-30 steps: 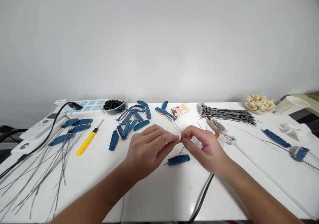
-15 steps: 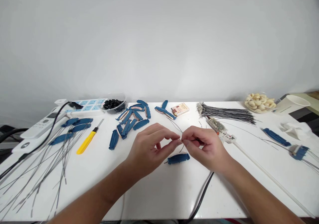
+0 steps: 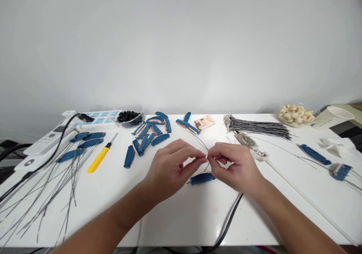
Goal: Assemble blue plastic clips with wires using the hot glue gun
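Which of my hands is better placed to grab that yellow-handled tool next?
Probably your left hand: the yellow-handled tool lies out to its left, while your right hand is farther off and would have to reach across.

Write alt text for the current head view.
A person's left hand and right hand pinch thin wires above a white table. Around them lie blue pieces, a yellow-handled screwdriver and a bundle of dark wires.

Blue pieces (image 3: 202, 178); black wires (image 3: 257, 128); yellow-handled screwdriver (image 3: 97, 161); white table (image 3: 181, 224).
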The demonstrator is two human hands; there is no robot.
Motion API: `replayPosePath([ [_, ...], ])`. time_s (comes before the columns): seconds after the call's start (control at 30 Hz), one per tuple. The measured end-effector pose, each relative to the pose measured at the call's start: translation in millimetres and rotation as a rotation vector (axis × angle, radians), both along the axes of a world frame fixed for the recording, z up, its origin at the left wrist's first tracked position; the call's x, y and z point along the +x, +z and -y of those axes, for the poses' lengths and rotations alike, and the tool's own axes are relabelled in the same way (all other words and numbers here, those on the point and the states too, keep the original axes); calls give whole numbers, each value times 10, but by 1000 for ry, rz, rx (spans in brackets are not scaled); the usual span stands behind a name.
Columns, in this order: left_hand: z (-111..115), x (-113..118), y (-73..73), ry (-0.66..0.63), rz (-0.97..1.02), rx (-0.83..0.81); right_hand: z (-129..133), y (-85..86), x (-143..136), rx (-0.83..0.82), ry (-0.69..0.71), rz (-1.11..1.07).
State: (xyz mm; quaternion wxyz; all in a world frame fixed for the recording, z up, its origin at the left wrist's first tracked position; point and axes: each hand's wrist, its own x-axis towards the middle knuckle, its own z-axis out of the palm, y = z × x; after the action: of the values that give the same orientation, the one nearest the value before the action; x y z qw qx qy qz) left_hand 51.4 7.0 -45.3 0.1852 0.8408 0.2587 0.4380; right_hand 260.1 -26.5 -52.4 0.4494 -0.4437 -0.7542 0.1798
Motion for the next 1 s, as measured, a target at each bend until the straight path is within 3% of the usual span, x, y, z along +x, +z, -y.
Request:
replayPosePath([
  [0.27, 16, 22, -10, -57, -23, 80, -43, -56, 0, 235, -88, 158],
  [0.4, 39, 29, -10, 2, 22, -96, -43, -79, -6, 271, -107, 177],
  [0.73, 63, 23, 25, -11, 48, -430, -28, -101, -21, 278, -64, 147],
  [1.0, 76, 29, 27, -110, 91, -338, -8, -53, -60, 448, -102, 111],
])
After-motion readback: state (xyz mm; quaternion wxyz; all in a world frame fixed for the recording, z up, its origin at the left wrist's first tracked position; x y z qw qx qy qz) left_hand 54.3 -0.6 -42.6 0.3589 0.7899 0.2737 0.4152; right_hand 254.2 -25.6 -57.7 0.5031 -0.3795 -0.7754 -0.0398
